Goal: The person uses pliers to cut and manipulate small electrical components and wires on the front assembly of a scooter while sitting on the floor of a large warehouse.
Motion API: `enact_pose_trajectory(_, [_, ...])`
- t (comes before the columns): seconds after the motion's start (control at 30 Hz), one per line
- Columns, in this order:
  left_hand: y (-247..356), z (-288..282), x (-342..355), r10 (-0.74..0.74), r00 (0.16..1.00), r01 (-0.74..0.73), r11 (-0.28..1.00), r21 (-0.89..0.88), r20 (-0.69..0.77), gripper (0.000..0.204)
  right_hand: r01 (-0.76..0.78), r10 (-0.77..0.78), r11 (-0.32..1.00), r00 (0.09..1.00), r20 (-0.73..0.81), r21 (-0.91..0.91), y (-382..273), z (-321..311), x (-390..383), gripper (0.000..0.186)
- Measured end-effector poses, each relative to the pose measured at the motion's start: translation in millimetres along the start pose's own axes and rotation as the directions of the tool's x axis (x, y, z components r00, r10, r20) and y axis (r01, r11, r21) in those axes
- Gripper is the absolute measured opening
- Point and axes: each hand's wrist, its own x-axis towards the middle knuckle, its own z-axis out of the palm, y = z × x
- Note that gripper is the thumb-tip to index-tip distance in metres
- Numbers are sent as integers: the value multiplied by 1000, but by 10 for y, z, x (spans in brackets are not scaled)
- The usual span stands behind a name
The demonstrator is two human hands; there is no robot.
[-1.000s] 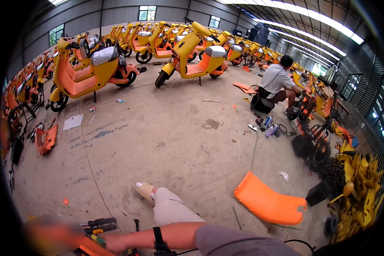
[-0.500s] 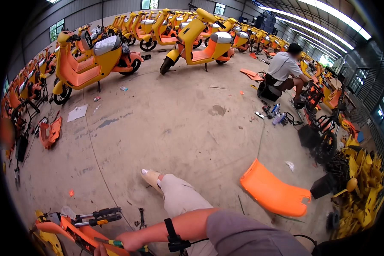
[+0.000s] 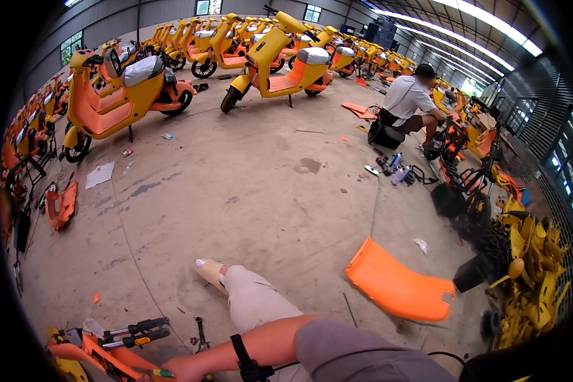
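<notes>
A green handle [image 3: 163, 373] is gripped by the right hand [image 3: 183, 368] beside an orange panel's edge [image 3: 97, 352]; floor [image 3: 261, 197] spreads ahead; left hand's state cannot be told.

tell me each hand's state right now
left hand: can't be told, not clearly in view
right hand: closed around a green-handled tool

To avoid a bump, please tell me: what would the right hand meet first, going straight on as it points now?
The right hand, gripping a green-handled tool, would probably meet the orange plastic panel at lower left; depth is unclear.
</notes>
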Motion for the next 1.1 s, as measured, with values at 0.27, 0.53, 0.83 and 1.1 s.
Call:
enact_pose_trajectory(0.27, [-160,128,44,-7,992,15,998,-69,122,37,17,-19,994,1000,-8,-112,288,71,55,37])
enact_pose_trajectory(0.53, [-174,-144,39,54,997,-48,994,-97,62,33,55,-48,984,998,44,-169,-246,-49,12,40])
enact_pose_trajectory(0.83, [-186,-64,21,19,1000,-19,993,-115,2,31,-36,34,998,998,46,58,-95,-49,5,34])
enact_pose_trajectory(1.1, [-153,-143,73,69,995,-79,985,-154,-66,30,31,-32,998,999,17,50,-225,-17,24,32])
